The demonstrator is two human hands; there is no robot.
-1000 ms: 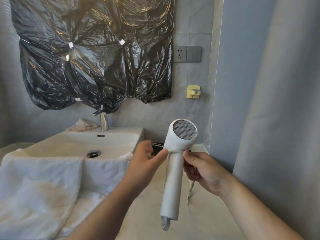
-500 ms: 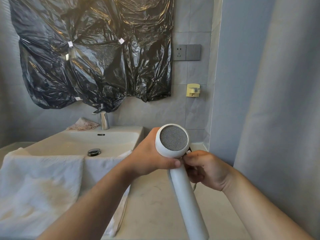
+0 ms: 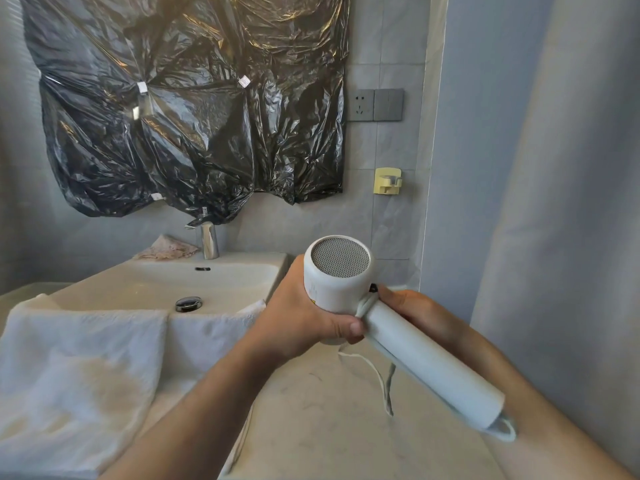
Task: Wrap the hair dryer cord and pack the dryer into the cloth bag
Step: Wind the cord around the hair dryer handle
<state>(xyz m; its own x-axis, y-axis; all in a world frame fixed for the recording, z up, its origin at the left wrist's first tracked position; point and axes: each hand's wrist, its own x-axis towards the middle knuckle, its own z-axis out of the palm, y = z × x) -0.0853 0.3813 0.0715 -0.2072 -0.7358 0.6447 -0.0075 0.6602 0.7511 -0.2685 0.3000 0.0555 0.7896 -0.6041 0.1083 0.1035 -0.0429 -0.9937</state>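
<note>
A white hair dryer [image 3: 346, 282] with a round mesh back hangs over the counter, its long handle [image 3: 436, 368] pointing down to the right. My left hand [image 3: 301, 320] grips the dryer's barrel from the left, thumb at the joint with the handle. My right hand [image 3: 412, 306] lies behind the top of the handle, mostly hidden, pinching the white cord [image 3: 367, 303] at the joint. A loop of cord [image 3: 381, 382] dangles under the handle. No cloth bag is in view.
A pale stone counter [image 3: 329, 427] lies below the hands. A white sink [image 3: 156, 282] with a chrome tap [image 3: 209, 239] stands at the left, white towels [image 3: 79, 358] draped over its front. Black plastic [image 3: 194, 109] covers the wall; a socket [image 3: 362, 105] and yellow holder [image 3: 388, 181] sit right.
The dryer's handle has swung from hanging straight down to pointing down-right. My left hand has closed round the barrel. The cord now runs across the joint.
</note>
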